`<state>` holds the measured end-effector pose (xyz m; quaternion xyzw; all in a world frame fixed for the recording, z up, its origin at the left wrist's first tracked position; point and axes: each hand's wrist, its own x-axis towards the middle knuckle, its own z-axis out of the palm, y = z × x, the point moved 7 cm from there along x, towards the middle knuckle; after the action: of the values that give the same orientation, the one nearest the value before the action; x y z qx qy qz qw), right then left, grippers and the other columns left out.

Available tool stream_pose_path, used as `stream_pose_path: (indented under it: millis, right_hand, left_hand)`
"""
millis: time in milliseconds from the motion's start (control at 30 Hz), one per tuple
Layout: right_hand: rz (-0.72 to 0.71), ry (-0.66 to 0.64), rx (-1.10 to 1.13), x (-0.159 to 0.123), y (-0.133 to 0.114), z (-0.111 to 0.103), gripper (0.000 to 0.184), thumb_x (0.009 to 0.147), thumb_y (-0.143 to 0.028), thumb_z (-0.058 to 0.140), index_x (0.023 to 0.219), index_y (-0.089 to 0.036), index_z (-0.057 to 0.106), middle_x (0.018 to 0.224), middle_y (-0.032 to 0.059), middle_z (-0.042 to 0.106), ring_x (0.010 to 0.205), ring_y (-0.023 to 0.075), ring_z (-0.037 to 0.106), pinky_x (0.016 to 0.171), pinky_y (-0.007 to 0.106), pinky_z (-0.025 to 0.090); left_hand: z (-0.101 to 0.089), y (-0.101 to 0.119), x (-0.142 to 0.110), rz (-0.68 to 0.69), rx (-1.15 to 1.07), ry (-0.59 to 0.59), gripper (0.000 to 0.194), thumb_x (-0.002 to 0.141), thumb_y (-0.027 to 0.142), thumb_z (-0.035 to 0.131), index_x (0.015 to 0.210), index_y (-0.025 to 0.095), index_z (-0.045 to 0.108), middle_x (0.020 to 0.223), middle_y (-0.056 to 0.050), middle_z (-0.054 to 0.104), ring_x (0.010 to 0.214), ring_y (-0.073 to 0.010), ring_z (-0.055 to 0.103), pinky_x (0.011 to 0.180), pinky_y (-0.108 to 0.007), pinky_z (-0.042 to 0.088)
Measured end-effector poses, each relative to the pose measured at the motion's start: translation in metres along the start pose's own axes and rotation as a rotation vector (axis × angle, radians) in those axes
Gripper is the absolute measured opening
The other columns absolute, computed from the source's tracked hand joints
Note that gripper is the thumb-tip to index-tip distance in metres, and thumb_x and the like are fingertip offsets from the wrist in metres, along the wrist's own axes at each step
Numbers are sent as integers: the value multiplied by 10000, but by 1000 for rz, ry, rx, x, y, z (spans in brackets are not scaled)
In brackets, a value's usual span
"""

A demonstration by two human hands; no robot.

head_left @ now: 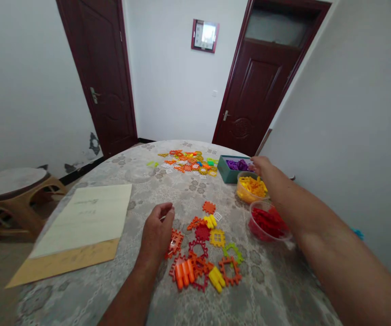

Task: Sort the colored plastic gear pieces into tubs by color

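My left hand [158,231] rests on the table beside a loose group of plastic building pieces. Its fingers are loosely curled with a gap to the thumb, and nothing shows in it. The nearest is an orange square piece [175,242]. Around it lie a dark red square piece [202,232], a yellow window piece [217,237], orange joined tubes [184,273] and a yellow pronged piece [216,279]. My right hand [259,165] reaches to the right end of a teal box [228,175] with purple pieces [238,165] inside. Its fingertips are small and partly hidden.
A clear tub of yellow pieces [252,185] and a tub of red pieces [268,222] stand below my right forearm. A mixed pile [190,162] lies at the far side. Paper sheets [87,217] lie at left, with a stool [12,181] beyond the table edge.
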<state>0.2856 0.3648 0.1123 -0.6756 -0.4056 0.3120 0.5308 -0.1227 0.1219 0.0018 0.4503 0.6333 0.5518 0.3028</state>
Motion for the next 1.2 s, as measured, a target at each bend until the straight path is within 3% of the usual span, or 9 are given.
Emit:
stream_pose_path:
  millis: [167, 267, 400, 467, 567, 633, 800, 1000, 1200]
  right_hand:
    - [-14, 79, 29, 2, -3, -6, 192, 862, -130, 754, 1025, -170, 661, 921, 48, 670, 705, 145, 651, 591, 266, 576]
    - [-82, 20, 61, -26, -12, 2, 229, 818, -98, 719, 1014, -201, 658, 911, 17, 661, 685, 116, 645, 579, 228, 571]
    - [-343, -369, 34, -121, -28, 16, 205, 869, -164, 677, 1072, -183, 695, 1004, 63, 699, 794, 146, 683, 684, 287, 606]
    - [-499, -557, -176, -187, -25, 15, 216, 890, -235, 708, 1100, -187, 725, 986, 68, 714, 793, 162, 678, 726, 320, 600]
    - [-726, -809, -476, -273, 1, 4, 253, 934, -291, 700, 1182, -245, 727, 1121, 68, 724, 917, 186, 695, 831, 339, 573]
    - [-736, -904, -604, -304, 30, -6, 260, 955, -292, 675, 1211, -257, 710, 1191, 72, 715, 940, 191, 698, 835, 338, 557]
    - [-620, -932, -748, -317, 91, -26, 379, 925, -271, 703, 1301, -236, 671, 1269, 115, 668, 981, 224, 679, 857, 352, 533]
    - [-619, -956, -741, -324, 114, -22, 401, 881, -280, 731, 1273, -234, 662, 1242, 106, 614, 1042, 238, 635, 890, 347, 507]
    - [-558, -847, -566, -313, 119, -20, 289, 835, -296, 754, 1089, -206, 650, 1025, 56, 661, 859, 192, 600, 725, 295, 452]
  left_hand:
    - [1, 1, -1, 2, 46, 1, 350, 889, 425, 625, 1129, 190, 726, 1141, -108, 771, 1054, -265, 716, 995, -416, 543]
    - [5, 2, -2, 27, 63, 0, 333, 894, 393, 614, 1125, 180, 725, 1137, -112, 769, 1059, -259, 712, 998, -409, 541]
    - [8, 2, -1, 62, 95, 2, 295, 897, 346, 603, 1104, 174, 725, 1131, -112, 770, 1053, -251, 710, 1005, -407, 536]
    - [9, 3, 0, 84, 107, 1, 283, 897, 326, 597, 1093, 168, 726, 1126, -115, 770, 1052, -248, 710, 1010, -405, 531]
    - [10, 4, 1, 106, 122, 3, 270, 892, 309, 594, 1076, 166, 731, 1103, -109, 775, 1039, -241, 712, 1008, -394, 528]
    - [10, 5, 1, 121, 130, 9, 261, 888, 302, 594, 1066, 171, 733, 1086, -99, 780, 1024, -233, 712, 998, -384, 530]
    - [13, 5, 1, 130, 156, 1, 258, 881, 295, 593, 1048, 163, 738, 1055, -93, 784, 980, -225, 712, 957, -371, 539]
    - [11, 18, -3, 190, 194, -19, 264, 892, 311, 592, 1064, 174, 739, 1053, -78, 785, 977, -216, 712, 951, -357, 538]
    - [35, 37, -23, 343, 313, -415, 234, 906, 341, 618, 1051, 209, 746, 1052, -57, 787, 960, -208, 721, 901, -342, 551]
